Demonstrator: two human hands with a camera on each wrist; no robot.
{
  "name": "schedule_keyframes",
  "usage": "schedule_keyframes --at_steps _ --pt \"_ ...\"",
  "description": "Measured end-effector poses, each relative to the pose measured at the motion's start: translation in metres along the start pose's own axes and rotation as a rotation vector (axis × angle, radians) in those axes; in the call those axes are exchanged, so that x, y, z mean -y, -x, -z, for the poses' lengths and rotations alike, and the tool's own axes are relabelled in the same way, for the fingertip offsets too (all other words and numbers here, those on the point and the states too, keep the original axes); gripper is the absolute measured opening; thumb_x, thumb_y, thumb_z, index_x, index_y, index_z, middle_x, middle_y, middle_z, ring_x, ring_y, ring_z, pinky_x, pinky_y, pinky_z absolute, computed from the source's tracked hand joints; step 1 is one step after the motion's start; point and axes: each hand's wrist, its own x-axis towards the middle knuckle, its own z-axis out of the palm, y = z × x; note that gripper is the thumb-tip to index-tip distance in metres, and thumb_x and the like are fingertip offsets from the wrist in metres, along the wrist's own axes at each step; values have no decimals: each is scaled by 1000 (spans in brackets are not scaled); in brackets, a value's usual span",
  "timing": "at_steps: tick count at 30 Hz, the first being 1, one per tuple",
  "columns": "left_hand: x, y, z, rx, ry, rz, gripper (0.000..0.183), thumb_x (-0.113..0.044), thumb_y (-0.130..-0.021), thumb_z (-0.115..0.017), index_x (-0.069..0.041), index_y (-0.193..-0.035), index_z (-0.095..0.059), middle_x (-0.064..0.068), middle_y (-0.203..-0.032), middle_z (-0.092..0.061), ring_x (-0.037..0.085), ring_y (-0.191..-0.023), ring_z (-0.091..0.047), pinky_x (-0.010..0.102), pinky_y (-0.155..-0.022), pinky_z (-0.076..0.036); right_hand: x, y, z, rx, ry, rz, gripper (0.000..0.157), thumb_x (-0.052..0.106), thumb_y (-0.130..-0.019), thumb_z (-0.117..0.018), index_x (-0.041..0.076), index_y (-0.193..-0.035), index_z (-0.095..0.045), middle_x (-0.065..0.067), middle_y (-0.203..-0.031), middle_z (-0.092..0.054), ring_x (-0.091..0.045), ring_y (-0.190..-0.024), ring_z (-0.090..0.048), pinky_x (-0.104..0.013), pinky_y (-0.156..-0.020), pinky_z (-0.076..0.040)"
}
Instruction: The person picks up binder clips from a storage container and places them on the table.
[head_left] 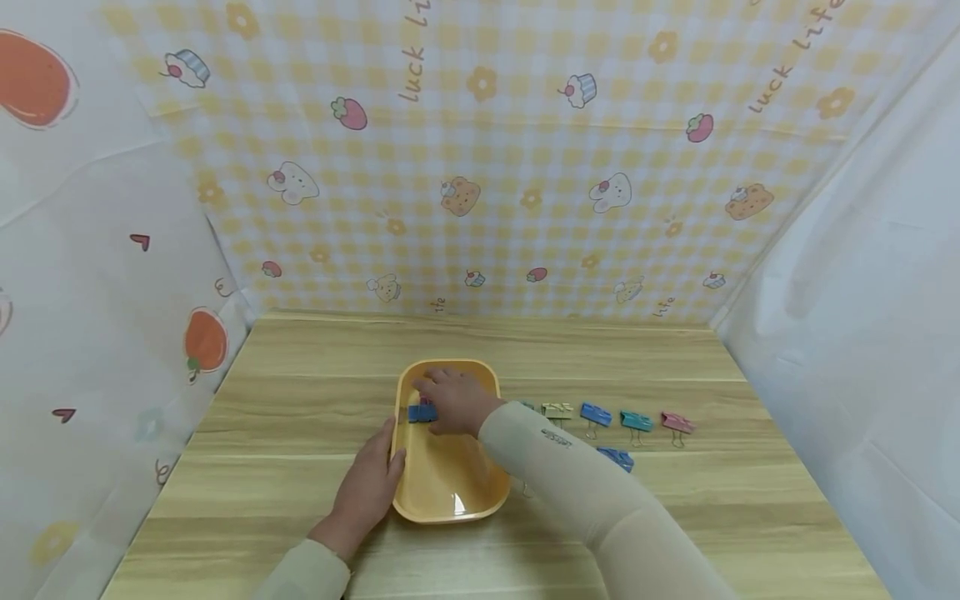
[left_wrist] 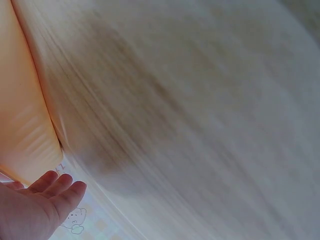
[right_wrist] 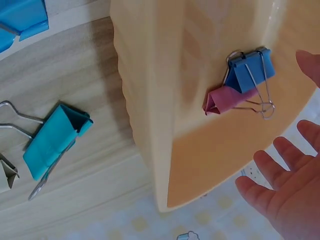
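Note:
A yellow-orange tray [head_left: 442,477] stands on the table. In it, a blue binder clip [right_wrist: 250,72] lies against or partly over a pink binder clip [right_wrist: 225,99]; the head view shows the blue one mostly and only a bit of the pink. My right hand [head_left: 459,403] is over the tray's far part, just beside these clips. Its fingers are spread and hold nothing in the right wrist view. Along the tray's left side, my left hand [head_left: 369,482] rests with its thumb by the rim. The left wrist view shows those fingers extended.
Right of the tray, a row on the wooden table holds a yellow clip [head_left: 557,410], a blue clip [head_left: 596,413], a teal clip [head_left: 636,420] and a pink clip [head_left: 677,422]. Another blue clip [head_left: 617,457] lies nearer. My right sleeve hides part of this area.

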Motion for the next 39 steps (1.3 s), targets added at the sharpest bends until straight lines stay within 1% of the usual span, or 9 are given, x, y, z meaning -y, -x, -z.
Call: schedule_keyframes --at_steps 8,13,22,27,32,34,39 --pt "-4 0 1 -10 4 -11 58 -18 -101 -49 5 -149 -26 28 -147 -37 44 -135 -35 57 -109 -32 4 -11 -11 8 87 -16 70 41 -83 -74 26 -144 -43 -2 -147 -43 -22 -135 -41 -43 -105 -43" --pt "-2 -1 -1 -18 -11 -9 58 -18 -101 -49 4 -149 -27 27 -146 -39 43 -135 -37 56 -109 -32 6 -15 -14 24 98 -22 69 40 -84 -73 27 -145 -43 -1 -146 -44 -21 -134 -41 -42 -105 -42" --pt "1 -1 -1 -20 -10 -10 58 -18 -101 -48 4 -150 -26 28 -145 -40 44 -134 -38 56 -108 -34 13 -14 -11 57 85 -12 68 38 -84 -75 26 -144 -44 -1 -143 -46 -20 -132 -42 -40 -103 -44" --pt "1 -1 -1 -18 -10 -6 58 -18 -101 -48 4 -150 -26 28 -146 -39 43 -134 -37 56 -108 -33 16 -15 -10 58 103 -3 65 37 -84 -75 25 -141 -47 1 -134 -49 -16 -122 -47 -35 -97 -48" --pt "3 -2 -2 -22 1 -5 58 -18 -101 -49 4 -150 -26 27 -146 -39 42 -135 -37 56 -109 -32 17 -20 -14 47 115 -2 57 31 -85 -74 24 -137 -53 3 -121 -51 -12 -108 -50 -30 -84 -52" --pt "4 -3 -3 -27 4 -8 58 -18 -101 -49 4 -150 -27 27 -146 -39 42 -135 -37 56 -109 -33 17 -21 -15 45 115 -3 54 30 -85 -74 24 -135 -54 4 -117 -51 -11 -103 -49 -28 -80 -52" --pt "4 -3 -2 -31 3 -13 58 -18 -101 -49 4 -149 -27 27 -146 -40 42 -135 -37 56 -109 -33 19 -19 -13 56 95 4 43 29 -87 -73 22 -127 -58 3 -111 -49 -11 -96 -48 -26 -76 -50"
